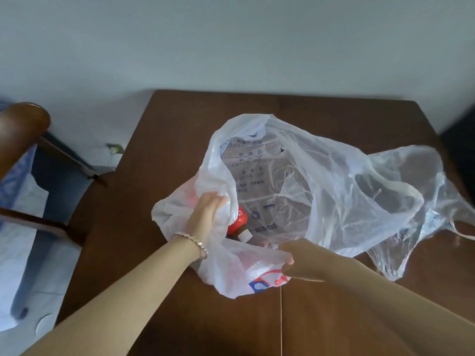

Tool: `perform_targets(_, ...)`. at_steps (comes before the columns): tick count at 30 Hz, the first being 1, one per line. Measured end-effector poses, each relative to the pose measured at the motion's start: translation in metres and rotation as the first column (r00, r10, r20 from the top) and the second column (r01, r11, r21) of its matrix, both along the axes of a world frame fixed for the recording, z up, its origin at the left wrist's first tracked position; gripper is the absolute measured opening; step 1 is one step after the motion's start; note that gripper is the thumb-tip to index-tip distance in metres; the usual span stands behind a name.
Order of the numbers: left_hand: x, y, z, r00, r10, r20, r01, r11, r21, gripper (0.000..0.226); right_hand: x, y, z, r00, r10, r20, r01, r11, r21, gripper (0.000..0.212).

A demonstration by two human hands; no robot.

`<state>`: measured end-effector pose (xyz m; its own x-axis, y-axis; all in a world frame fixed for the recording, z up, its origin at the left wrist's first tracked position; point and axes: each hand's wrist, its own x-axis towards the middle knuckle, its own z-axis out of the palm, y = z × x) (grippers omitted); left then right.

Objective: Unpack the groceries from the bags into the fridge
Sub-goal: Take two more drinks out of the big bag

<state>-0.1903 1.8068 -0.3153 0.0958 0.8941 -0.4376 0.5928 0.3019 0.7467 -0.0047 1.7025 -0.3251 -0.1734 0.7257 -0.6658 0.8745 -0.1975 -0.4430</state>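
- The white plastic bag (216, 170) sits near the middle of a brown wooden table (167, 150), its mouth pulled wide open toward the person. Blue and red print shows on its near side, and grey lettering shows through its far wall.
- 1 bottle (237, 222) lies at the bottom of that bag, by its left wall. It has a red label and a white cap, and the cap points toward the person. Something pinkish lies just beside the cap, too blurred to name.
- The left hand (208, 214) holds the bag's left rim. Its fingers (218, 199) are pressed together and curled over the plastic, bunching it just above the bottle.
- The right hand (303, 260) holds the near rim. Its fingertips (289, 260) close on a fold of plastic in a pinch, though I cannot tell how many fingers take part.
- A beaded bracelet (192, 241) circles the left wrist.
- A clear plastic bag (398, 188), thinner and crumpled, lies touching the white bag's right side and spreads toward the table's right edge, 1 handle loop standing up.
- A wooden chair (23, 129) with a blue seat stands left of the table, well apart from the bags.
- A pale wall (231, 47) rises behind the table, and a light floor (51, 291) shows at the left.
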Motion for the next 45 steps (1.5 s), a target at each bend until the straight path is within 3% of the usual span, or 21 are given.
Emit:
perform_targets(4, -0.042, -0.014, 0.013, 0.947, -0.117, -0.3, 0.173, 0.971, 0.167, 0.04, -0.011, 0.008, 0.011, 0.999, 0.008, -0.036, -0.006, 0.998, 0.055, 0.019)
perform_targets(7, -0.077, -0.036, 0.013, 0.756, -0.121, -0.643, 0.335, 0.915, 0.223, 0.072, -0.025, 0.009, 0.016, 0.997, 0.074, -0.019, -0.074, 0.997, 0.034, 0.035)
perform_targets(8, -0.09, -0.04, 0.009, 0.681, -0.112, -0.723, 0.412, 0.876, 0.252, 0.087, -0.031, 0.007, 0.017, 0.992, 0.119, -0.031, -0.118, 0.993, 0.029, 0.026)
perform_targets(10, -0.117, -0.043, -0.009, 0.53, -0.033, -0.847, 0.614, 0.704, 0.357, 0.109, -0.042, 0.0, 0.019, 0.986, 0.161, -0.045, -0.161, 0.987, -0.007, 0.012)
perform_targets(12, -0.133, -0.047, -0.021, 0.402, 0.025, -0.915, 0.807, 0.463, 0.367, 0.127, -0.05, -0.002, 0.023, 0.98, 0.186, -0.076, -0.189, 0.981, -0.048, 0.027)
perform_targets(13, -0.136, -0.047, -0.025, 0.389, 0.018, -0.921, 0.856, 0.362, 0.369, 0.133, -0.052, 0.0, 0.021, 0.984, 0.147, -0.101, -0.151, 0.988, -0.04, 0.037)
perform_targets(15, -0.134, -0.043, -0.028, 0.427, -0.062, -0.902, 0.879, 0.263, 0.398, 0.125, -0.054, 0.012, 0.019, 0.984, -0.015, -0.179, 0.03, 0.996, 0.082, 0.035)
perform_targets(17, -0.127, -0.039, -0.026, 0.438, -0.168, -0.883, 0.875, 0.307, 0.375, 0.112, -0.052, 0.029, 0.01, 0.98, -0.165, -0.11, 0.189, 0.946, 0.262, 0.023)
perform_targets(19, -0.123, -0.035, -0.025, 0.415, -0.237, -0.878, 0.87, 0.386, 0.307, 0.109, -0.049, 0.043, 0.0, 0.97, -0.24, 0.033, 0.214, 0.914, 0.344, 0.037)
perform_targets(21, -0.12, -0.033, -0.026, 0.422, -0.259, -0.869, 0.858, 0.424, 0.29, 0.109, -0.049, 0.05, -0.01, 0.955, -0.295, -0.004, 0.281, 0.906, 0.315, 0.055)
perform_targets(24, -0.112, -0.035, -0.02, 0.455, -0.204, -0.867, 0.832, 0.446, 0.331, 0.1, -0.052, 0.056, -0.026, 0.903, -0.42, -0.085, 0.427, 0.865, 0.263, 0.048)
perform_targets(26, -0.1, -0.04, -0.013, 0.527, -0.162, -0.834, 0.817, 0.368, 0.444, 0.086, -0.052, 0.057, -0.038, 0.895, -0.443, -0.042, 0.437, 0.857, 0.274, 0.037)
perform_targets(29, -0.078, -0.055, -0.008, 0.611, -0.34, -0.714, 0.789, 0.199, 0.581, 0.058, -0.052, 0.056, -0.043, 0.932, -0.362, 0.034, 0.334, 0.89, 0.311, 0.03)
perform_targets(30, -0.072, -0.059, -0.008, 0.585, -0.427, -0.689, 0.805, 0.201, 0.558, 0.051, -0.05, 0.055, -0.038, 0.949, -0.314, 0.035, 0.286, 0.9, 0.328, 0.028)
perform_targets(32, -0.057, -0.065, -0.007, 0.528, -0.559, -0.639, 0.848, 0.316, 0.425, 0.04, -0.044, 0.05, -0.021, 0.979, -0.203, 0.012, 0.184, 0.909, 0.375, 0.029)
perform_targets(34, -0.036, -0.064, -0.007, 0.495, -0.665, -0.56, 0.86, 0.467, 0.206, 0.033, -0.034, 0.041, -0.003, 0.99, -0.136, 0.027, 0.115, 0.914, 0.389, 0.031)
perform_targets(35, -0.027, -0.064, -0.017, 0.437, -0.686, -0.582, 0.874, 0.476, 0.096, 0.037, -0.027, 0.035, 0.004, 0.99, -0.135, 0.04, 0.11, 0.92, 0.377, 0.028)
perform_targets(39, 0.006, -0.068, -0.049, 0.041, -0.731, -0.682, 0.903, 0.319, -0.288, 0.07, -0.005, 0.002, 0.009, 0.979, -0.142, 0.147, 0.088, 0.941, 0.326, 0.013)
perform_targets(41, 0.013, -0.073, -0.057, -0.024, -0.712, -0.702, 0.889, 0.306, -0.34, 0.076, 0.0, -0.012, 0.008, 0.97, -0.189, 0.151, 0.131, 0.936, 0.327, 0.013)
perform_targets(43, 0.015, -0.074, -0.061, 0.1, -0.71, -0.697, 0.88, 0.389, -0.271, 0.074, 0.002, -0.024, 0.007, 0.961, -0.192, 0.198, 0.111, 0.927, 0.359, 0.021)
perform_targets(45, 0.012, -0.074, -0.061, 0.359, -0.707, -0.609, 0.836, 0.534, -0.127, 0.075, -0.001, -0.034, -0.002, 0.954, -0.209, 0.215, 0.097, 0.894, 0.438, 0.025)
